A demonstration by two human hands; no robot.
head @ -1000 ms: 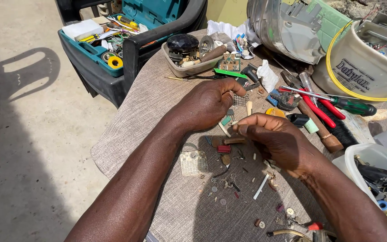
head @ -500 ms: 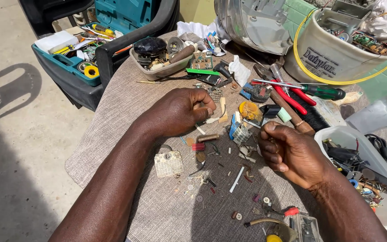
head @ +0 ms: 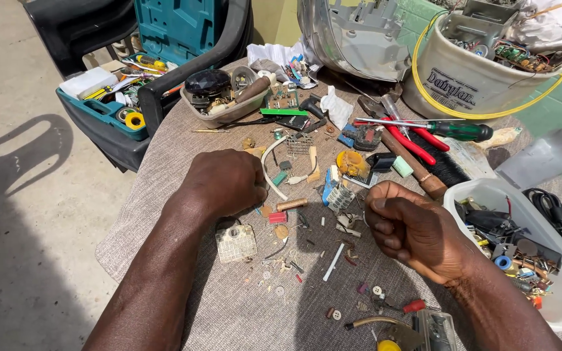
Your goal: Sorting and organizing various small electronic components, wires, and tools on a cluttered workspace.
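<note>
Both hands rest on a cloth-covered table (head: 164,214) strewn with small electronic scraps. The left hand (head: 226,182), in the middle left of the frame, is curled knuckles-up with its fingertips tucked under; whether it pinches anything I cannot tell. Just below it lies a small pale plastic block (head: 235,242), and just right of it a curved white strip (head: 269,166) and a short brown cylinder (head: 292,204). The right hand (head: 417,231), in the middle right, is closed into a loose fist, thumb laid over the fingers; nothing shows between them, so any part inside is hidden.

Between the hands lie a white stick (head: 334,262), a red chip (head: 277,217) and a blue-and-white component (head: 336,193). Toward the upper right lie red-handled pliers (head: 414,140) and a green-handled screwdriver (head: 453,130), beside a white bucket (head: 469,81). A white tub (head: 554,299) of parts sits at the right edge, an open teal toolbox (head: 108,107) at the upper left.

The likely trouble is loss: the bits near the wrists are tiny and loose, so a sweep of either forearm could scatter them off the cloth's edge onto the concrete. A tug on the cloth would shift everything.
</note>
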